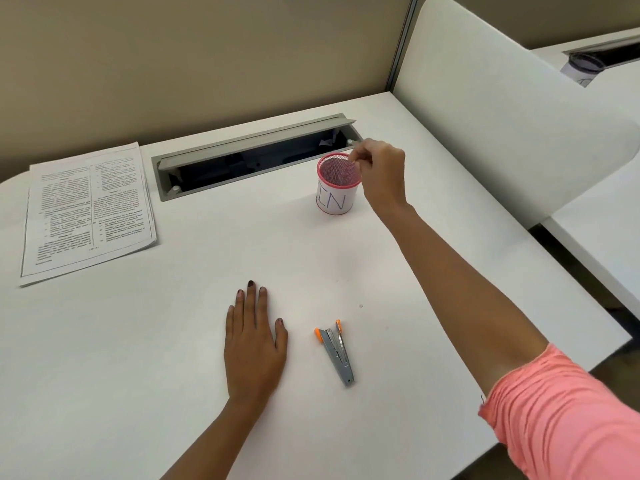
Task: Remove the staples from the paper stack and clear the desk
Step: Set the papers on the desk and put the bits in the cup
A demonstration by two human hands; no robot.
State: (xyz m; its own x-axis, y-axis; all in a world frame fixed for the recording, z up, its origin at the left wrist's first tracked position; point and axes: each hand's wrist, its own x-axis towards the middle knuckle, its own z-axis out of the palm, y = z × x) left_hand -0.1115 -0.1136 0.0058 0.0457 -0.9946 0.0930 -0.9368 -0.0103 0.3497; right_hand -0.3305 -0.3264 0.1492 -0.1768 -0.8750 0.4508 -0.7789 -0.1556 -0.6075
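desk [138,341]: white; clock bearings are read from its middle
paper stack [86,209]: 10 o'clock, lies flat near the far left edge, printed side up, sheets slightly fanned at the near corner, no hand on it
left hand [254,344]: 7 o'clock, palm down on the bare desk, fingers straight and together, thumb out to the side, holding nothing
cable tray [256,157]: 11 o'clock, recessed in the desk, grey flap up, dark inside
grey stapler [336,351]: 6 o'clock, lies on the desk just right of the left hand, not touching it, orange tips at the far end, jaws spread apart
mesh cup [337,183]: 12 o'clock, upright, pink wire mesh, white paper wrap hand-lettered "IN", just in front of the tray's right end
right hand [381,171]: 1 o'clock, held over the cup's right rim, fingers curled, thumb and forefinger pinching a thin sliver [355,162] above the opening; too small to identify
sleeve [571,410]: 4 o'clock, coral pink, pushed up the right arm
divider panel [502,116]: 2 o'clock, white, rounded corner, stands along the desk's right edge
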